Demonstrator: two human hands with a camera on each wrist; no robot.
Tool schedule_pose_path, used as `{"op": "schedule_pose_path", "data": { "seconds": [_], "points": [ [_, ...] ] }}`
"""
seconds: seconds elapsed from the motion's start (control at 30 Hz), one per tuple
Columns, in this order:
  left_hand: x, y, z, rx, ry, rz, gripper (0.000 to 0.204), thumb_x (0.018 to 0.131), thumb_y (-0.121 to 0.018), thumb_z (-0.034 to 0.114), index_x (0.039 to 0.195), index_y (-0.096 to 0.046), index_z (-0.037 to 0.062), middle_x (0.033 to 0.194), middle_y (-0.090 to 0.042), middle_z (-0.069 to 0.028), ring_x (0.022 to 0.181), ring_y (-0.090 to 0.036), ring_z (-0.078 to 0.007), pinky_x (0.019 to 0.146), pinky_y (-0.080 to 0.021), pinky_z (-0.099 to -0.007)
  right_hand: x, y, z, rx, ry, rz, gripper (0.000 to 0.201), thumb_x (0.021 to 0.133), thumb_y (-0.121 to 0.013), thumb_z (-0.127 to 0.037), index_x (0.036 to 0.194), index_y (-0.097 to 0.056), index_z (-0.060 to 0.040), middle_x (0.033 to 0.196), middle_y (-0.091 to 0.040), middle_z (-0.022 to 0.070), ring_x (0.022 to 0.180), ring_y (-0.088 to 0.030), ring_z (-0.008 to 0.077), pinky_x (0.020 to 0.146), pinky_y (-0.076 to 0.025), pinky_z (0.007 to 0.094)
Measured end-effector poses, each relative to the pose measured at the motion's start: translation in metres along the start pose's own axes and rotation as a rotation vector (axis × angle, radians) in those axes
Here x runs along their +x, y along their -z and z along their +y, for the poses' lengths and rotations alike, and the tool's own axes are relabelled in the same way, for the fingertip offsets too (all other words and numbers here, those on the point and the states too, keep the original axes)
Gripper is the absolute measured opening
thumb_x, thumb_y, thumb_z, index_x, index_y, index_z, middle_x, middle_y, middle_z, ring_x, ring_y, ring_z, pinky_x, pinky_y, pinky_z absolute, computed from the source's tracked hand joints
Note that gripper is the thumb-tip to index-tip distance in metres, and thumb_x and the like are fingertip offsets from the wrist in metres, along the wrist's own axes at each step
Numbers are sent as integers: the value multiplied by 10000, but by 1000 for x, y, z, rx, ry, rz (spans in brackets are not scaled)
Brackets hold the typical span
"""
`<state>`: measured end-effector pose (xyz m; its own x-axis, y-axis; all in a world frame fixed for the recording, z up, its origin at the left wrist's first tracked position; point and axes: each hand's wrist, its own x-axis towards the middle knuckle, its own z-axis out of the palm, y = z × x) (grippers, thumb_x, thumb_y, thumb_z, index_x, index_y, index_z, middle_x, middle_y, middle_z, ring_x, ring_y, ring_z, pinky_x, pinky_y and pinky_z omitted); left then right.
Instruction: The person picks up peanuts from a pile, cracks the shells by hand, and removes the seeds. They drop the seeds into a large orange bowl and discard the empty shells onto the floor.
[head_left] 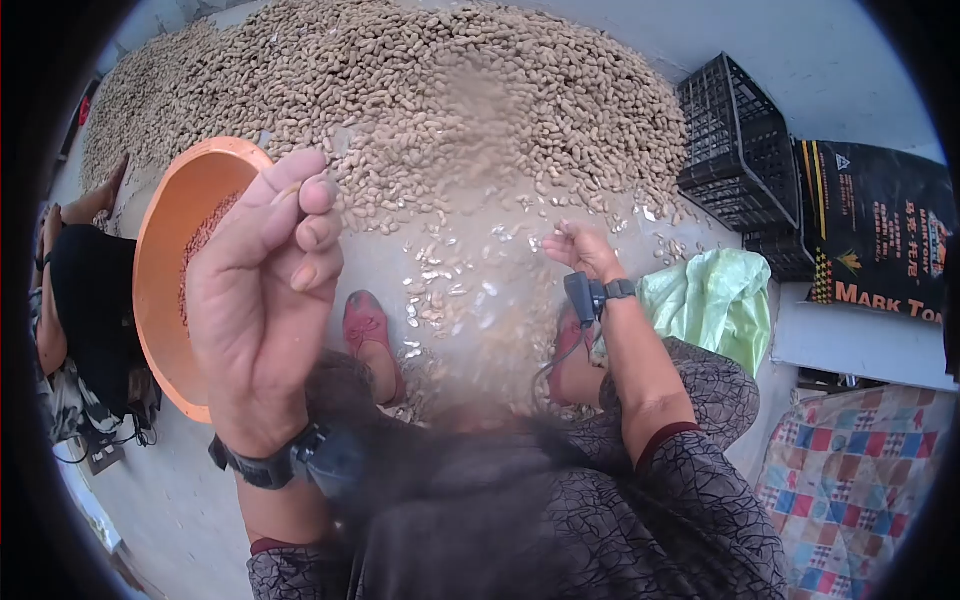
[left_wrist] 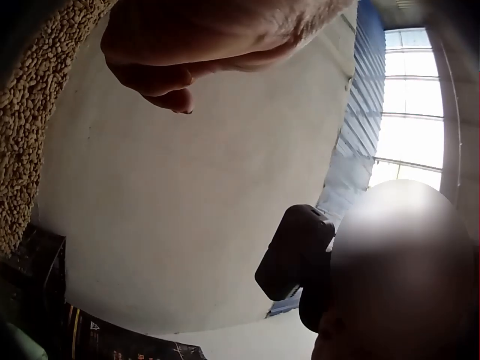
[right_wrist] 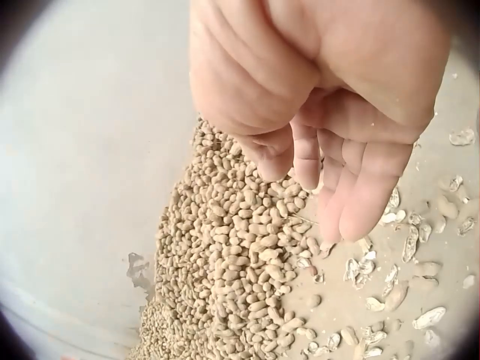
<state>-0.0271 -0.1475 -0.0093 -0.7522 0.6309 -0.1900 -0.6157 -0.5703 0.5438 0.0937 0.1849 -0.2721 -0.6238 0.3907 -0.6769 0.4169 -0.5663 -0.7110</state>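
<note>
My left hand [head_left: 265,270] is raised close to the head camera, with its palm side showing and its fingers curled. Its thumb and forefinger come together on a small tan piece [head_left: 287,191], mostly hidden by the fingers. In the left wrist view this hand [left_wrist: 202,45] is dark, with the fingertips bent down. Low over the littered floor, my right hand [head_left: 583,250] has loosely bent fingers and shows nothing held. Seen from its wrist, the right hand [right_wrist: 322,97] points toward unshelled peanuts [right_wrist: 232,255] and broken shells [right_wrist: 411,244].
A large heap of peanuts [head_left: 400,80] spreads along the wall. An orange basin [head_left: 160,330] with reddish kernels [head_left: 205,235] stands left. On the right are a black crate [head_left: 735,150], a green plastic bag [head_left: 710,300] and a black printed sack [head_left: 880,230]. Another person's leg [head_left: 100,200] shows at far left.
</note>
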Motion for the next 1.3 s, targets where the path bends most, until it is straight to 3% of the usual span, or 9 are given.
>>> {"op": "schedule_pose_path", "data": {
  "seconds": [0.4,0.6,0.8,0.83,0.9,1.03,1.13,1.2,1.3],
  "points": [
    [38,-18,-8,-43,49,263,182,939,-390,103,999,-448,-59,729,-520,-123,538,-445,-132,466,-387,-227,137,26,17,245,-18,90,560,951,-402,-253,1319,-204,120,1303,-321,310,1165,-437,368,960,-423,419],
    [54,-28,-16,131,3,544,133,974,-319,113,938,-392,7,630,-425,-61,434,-398,-92,367,-369,-209,186,30,29,297,9,79,620,964,-360,-306,1387,-73,45,1327,-295,316,1215,-386,387,1012,-363,439],
    [63,-15,-9,215,184,235,165,953,-460,162,982,-546,24,685,-523,-53,510,-431,-78,431,-366,-188,211,16,23,454,36,19,642,959,-366,-306,1404,-23,2,1366,-229,313,1228,-367,403,1027,-333,472],
    [64,-16,-10,227,179,228,172,953,-459,165,955,-544,16,666,-524,-44,486,-422,-80,406,-348,-187,210,6,18,453,34,18,642,959,-366,-306,1404,-23,2,1366,-229,313,1228,-367,403,1027,-333,472],
    [65,-16,-11,229,175,236,166,949,-462,156,949,-541,10,660,-523,-41,481,-418,-81,404,-349,-188,211,-15,16,548,50,179,419,931,-445,-298,1231,-391,-11,1154,-479,136,1011,-522,316,864,-455,391],
    [62,-13,-11,192,169,243,130,936,-480,118,951,-540,4,675,-526,-44,488,-419,-80,412,-362,-191,221,-38,12,501,179,67,625,930,-429,-300,1398,-127,-18,1377,-247,246,1193,-391,405,1026,-327,470],
    [53,-8,-14,388,107,222,118,933,-486,113,960,-545,14,684,-522,-47,492,-417,-77,417,-370,-187,232,-43,10,498,123,147,473,908,-492,-298,1295,-364,-59,1264,-435,148,1075,-489,324,960,-387,437],
    [57,-9,-11,306,133,221,110,926,-491,101,973,-540,14,693,-518,-46,500,-416,-75,424,-371,-180,240,-47,5,196,202,23,264,886,-546,-269,1095,-524,-109,1044,-577,55,860,-566,227,757,-481,353],
    [56,-9,-8,211,164,218,109,919,-493,82,996,-530,13,707,-508,-44,518,-417,-71,436,-374,-170,233,-58,0,414,83,44,246,912,-522,-227,1089,-499,-58,965,-486,35,796,-471,118,695,-472,293]
  ]
}}
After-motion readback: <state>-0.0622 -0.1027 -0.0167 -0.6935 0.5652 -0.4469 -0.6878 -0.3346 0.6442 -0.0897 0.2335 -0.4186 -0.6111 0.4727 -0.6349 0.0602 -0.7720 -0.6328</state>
